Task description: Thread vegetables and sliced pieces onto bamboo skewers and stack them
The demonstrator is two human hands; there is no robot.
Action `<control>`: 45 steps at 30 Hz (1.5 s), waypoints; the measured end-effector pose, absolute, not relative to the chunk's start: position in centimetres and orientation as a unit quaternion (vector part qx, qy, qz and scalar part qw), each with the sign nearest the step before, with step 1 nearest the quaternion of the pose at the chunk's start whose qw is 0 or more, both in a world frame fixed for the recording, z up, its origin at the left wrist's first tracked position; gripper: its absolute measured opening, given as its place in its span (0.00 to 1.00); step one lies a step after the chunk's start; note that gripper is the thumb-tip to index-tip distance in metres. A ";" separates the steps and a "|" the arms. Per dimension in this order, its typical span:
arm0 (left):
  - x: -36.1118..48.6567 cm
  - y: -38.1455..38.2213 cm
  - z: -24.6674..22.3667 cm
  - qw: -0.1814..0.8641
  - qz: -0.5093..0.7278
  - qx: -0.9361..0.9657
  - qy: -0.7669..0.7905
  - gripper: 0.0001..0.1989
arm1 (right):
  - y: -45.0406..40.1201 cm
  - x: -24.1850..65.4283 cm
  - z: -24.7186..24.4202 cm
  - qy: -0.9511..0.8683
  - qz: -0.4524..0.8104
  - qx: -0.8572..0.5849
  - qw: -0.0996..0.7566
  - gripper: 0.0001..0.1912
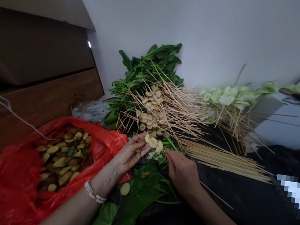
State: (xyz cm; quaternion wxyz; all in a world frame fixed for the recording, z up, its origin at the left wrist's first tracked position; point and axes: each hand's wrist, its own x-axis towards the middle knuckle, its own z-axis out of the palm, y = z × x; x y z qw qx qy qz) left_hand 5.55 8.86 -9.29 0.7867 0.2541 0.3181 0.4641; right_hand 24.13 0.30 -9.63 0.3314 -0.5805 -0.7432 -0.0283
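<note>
Three pale, round-cut slices (152, 142), resembling potato, sit in a row before the right hand (183, 171), its grip closed on a thin wooden stick (164, 150). The left hand (134, 150) curls beside them, fingers bent (whether pinching a slice, cannot tell).

Done, as judged: one heap of pale-slice skewers (152, 114), directly beyond the hands; one lot of light-green leaf skewers (229, 95), farther right. Remaining: many cut pieces (59, 162) inside a crumpled red plastic bag (5, 166); one bundle of straight bare sticks (224, 161); one loose round slice (125, 188) near the left wrist. Work appears well advanced, far from exhausted.

Edges: white wall (219, 33) behind the heaps; red bag close against the left forearm. Widest room for moving: black plastic sheeting (228, 188), right of the right hand.
</note>
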 end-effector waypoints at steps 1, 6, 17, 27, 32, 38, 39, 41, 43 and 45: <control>5.6 8.9 -9.3 0.786 0.466 0.252 0.319 0.15 | 0.3 24.1 -9.6 -0.743 -0.029 -0.582 0.329 0.14; 5.7 8.9 -9.2 0.789 0.469 0.248 0.309 0.12 | 0.3 24.1 -9.6 -0.742 -0.041 -0.583 0.328 0.15; 5.5 8.9 -8.9 0.795 0.472 0.213 0.316 0.15 | 0.3 24.1 -9.6 -0.743 -0.034 -0.582 0.330 0.14; 5.6 9.0 -8.4 0.787 0.503 0.164 0.316 0.11 | 0.2 24.1 -9.6 -0.744 -0.025 -0.587 0.319 0.14; 5.5 9.1 -8.4 0.781 0.518 0.160 0.310 0.10 | 0.2 24.1 -9.5 -0.747 -0.022 -0.591 0.303 0.14; 5.5 9.2 -8.5 0.779 0.521 0.157 0.311 0.10 | 0.2 24.1 -9.7 -0.746 -0.029 -0.595 0.296 0.15; 5.5 9.2 -8.5 0.779 0.521 0.158 0.311 0.10 | 0.2 24.1 -9.7 -0.747 -0.028 -0.596 0.294 0.15; 5.5 9.2 -8.5 0.778 0.521 0.162 0.311 0.10 | 0.3 24.2 -9.6 -0.747 -0.024 -0.599 0.289 0.15; 5.4 9.2 -8.5 0.775 0.522 0.168 0.314 0.09 | 0.2 24.2 -9.6 -0.748 -0.019 -0.600 0.283 0.15; 5.4 9.3 -8.6 0.770 0.522 0.182 0.318 0.09 | 0.2 24.2 -9.6 -0.750 -0.014 -0.599 0.280 0.15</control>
